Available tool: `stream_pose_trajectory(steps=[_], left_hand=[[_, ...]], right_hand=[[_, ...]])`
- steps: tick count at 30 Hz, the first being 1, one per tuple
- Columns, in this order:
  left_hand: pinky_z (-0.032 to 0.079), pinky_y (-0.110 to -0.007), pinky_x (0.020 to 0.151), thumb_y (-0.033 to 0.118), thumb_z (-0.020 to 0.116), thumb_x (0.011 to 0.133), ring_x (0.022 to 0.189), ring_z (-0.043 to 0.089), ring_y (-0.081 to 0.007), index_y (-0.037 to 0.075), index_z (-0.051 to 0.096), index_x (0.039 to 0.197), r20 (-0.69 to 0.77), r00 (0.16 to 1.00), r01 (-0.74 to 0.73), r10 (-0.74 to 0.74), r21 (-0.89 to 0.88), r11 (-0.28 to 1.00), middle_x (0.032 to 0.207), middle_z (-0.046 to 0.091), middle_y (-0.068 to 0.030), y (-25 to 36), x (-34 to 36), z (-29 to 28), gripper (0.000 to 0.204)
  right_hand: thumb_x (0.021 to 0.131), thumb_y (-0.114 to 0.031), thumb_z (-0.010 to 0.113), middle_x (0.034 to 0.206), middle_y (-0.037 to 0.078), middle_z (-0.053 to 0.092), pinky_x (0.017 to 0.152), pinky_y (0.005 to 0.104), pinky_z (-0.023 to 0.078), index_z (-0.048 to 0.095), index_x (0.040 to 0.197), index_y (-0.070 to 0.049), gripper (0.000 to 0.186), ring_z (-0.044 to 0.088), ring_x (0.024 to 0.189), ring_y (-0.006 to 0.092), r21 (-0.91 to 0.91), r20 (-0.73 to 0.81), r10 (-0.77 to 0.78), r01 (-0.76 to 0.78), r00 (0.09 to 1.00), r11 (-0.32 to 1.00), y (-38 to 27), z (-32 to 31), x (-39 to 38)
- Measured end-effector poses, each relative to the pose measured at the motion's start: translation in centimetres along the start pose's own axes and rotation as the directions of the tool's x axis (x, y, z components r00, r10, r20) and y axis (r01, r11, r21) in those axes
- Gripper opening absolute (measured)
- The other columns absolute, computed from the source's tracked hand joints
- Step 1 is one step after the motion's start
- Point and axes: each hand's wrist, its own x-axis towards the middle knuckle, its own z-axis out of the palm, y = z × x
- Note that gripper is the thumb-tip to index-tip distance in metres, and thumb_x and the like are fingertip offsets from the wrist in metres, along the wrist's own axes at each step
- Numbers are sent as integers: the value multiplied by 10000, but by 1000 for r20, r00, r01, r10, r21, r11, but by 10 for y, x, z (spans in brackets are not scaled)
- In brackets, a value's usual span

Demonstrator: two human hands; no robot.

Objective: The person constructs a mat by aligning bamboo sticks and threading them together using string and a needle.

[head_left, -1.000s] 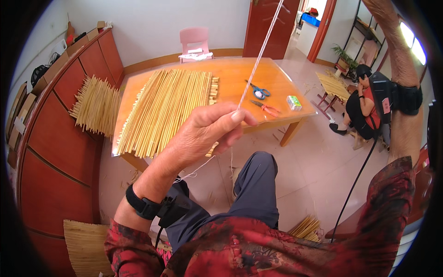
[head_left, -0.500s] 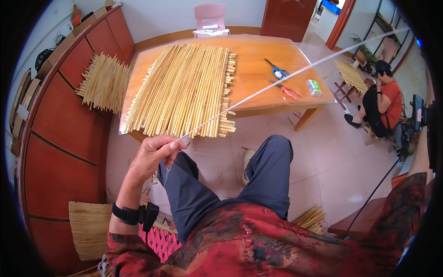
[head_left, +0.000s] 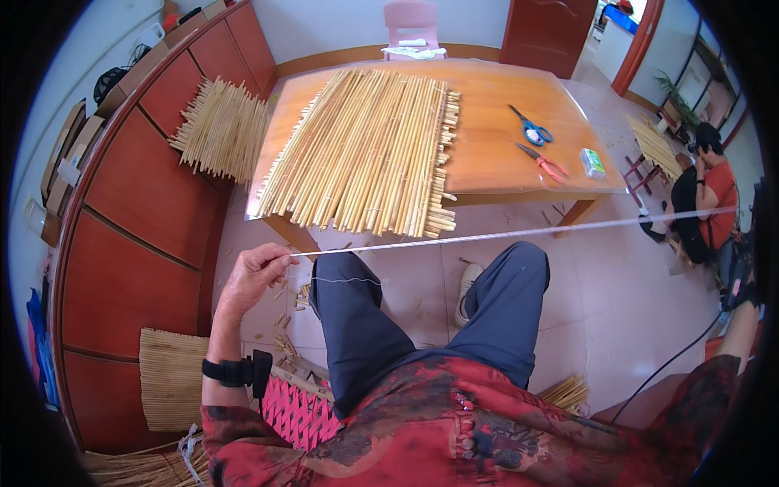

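A white string (head_left: 503,235) stretches taut from my left hand across to the right edge of the picture. My left hand (head_left: 258,274), a black band on its wrist, pinches one end between thumb and fingertips above my left thigh. A thin loose tail of the string curls below those fingers. My right forearm reaches to the far right rim, where the hand itself is out of sight. Beyond the string, a mat of yellow reed sticks (head_left: 365,154) lies on the wooden table (head_left: 495,89).
Blue-handled scissors (head_left: 535,133), red-handled pliers (head_left: 545,165) and a small green-and-white packet (head_left: 592,164) lie on the table's right. Red cabinets (head_left: 138,276) line the left, with stick bundles (head_left: 221,130) against them. A co-worker (head_left: 714,191) sits at right. A pink chair (head_left: 411,24) stands behind.
My right arm has lowered, so the string has swung from a steep slant to nearly level. My left hand keeps its pinch. The whole view has shifted, moving the scene rightward.
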Motion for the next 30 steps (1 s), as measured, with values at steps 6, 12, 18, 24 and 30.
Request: stream_pose_trajectory(steps=[6, 12, 18, 24, 30], left_hand=[[356, -171, 468, 107, 563, 816, 527, 442, -41, 12, 612, 844, -74, 997, 29, -26, 42, 999, 618, 508, 20, 5, -14, -16, 111], [343, -172, 462, 73, 558, 804, 532, 426, -34, 22, 608, 806, -82, 992, 96, -93, 34, 995, 638, 518, 22, -2, -10, -14, 71], [324, -162, 433, 70, 529, 819, 507, 410, -27, 32, 553, 762, -253, 964, 102, -79, 79, 992, 604, 474, 28, 13, -23, -25, 72], [280, -132, 374, 72, 497, 856, 459, 367, -1, 25, 540, 816, -450, 879, -203, 156, -57, 978, 616, 474, 23, 41, -47, -48, 75], [287, -129, 385, 13, 481, 843, 460, 376, 1, 17, 549, 836, -443, 870, -227, 217, 31, 973, 619, 480, 21, 64, -50, -44, 69]], right_hand=[[816, -198, 513, 674, 23, 546, 390, 189, 395, 582, 916, -75, 173, 478, 489, 75, -82, 85, 97, -90, 992, 993, 71, 5, -18], [827, -236, 506, 668, -11, 540, 385, 167, 379, 589, 911, -111, 172, 462, 487, 46, -160, 292, 174, -131, 940, 978, 108, 29, -74], [820, -175, 517, 672, 4, 514, 402, 175, 385, 561, 889, -65, 137, 473, 487, 56, -70, 714, 4, 66, 700, 995, 29, 89, -248], [734, -100, 530, 624, 79, 535, 500, 281, 425, 571, 746, -14, 96, 534, 555, 159, -108, 890, -31, 278, 454, 954, 4, 132, -343], [711, -152, 558, 715, 142, 594, 604, 372, 458, 598, 737, -48, 114, 570, 653, 297, -18, 999, -5, 661, 33, 751, 18, 139, -407]])
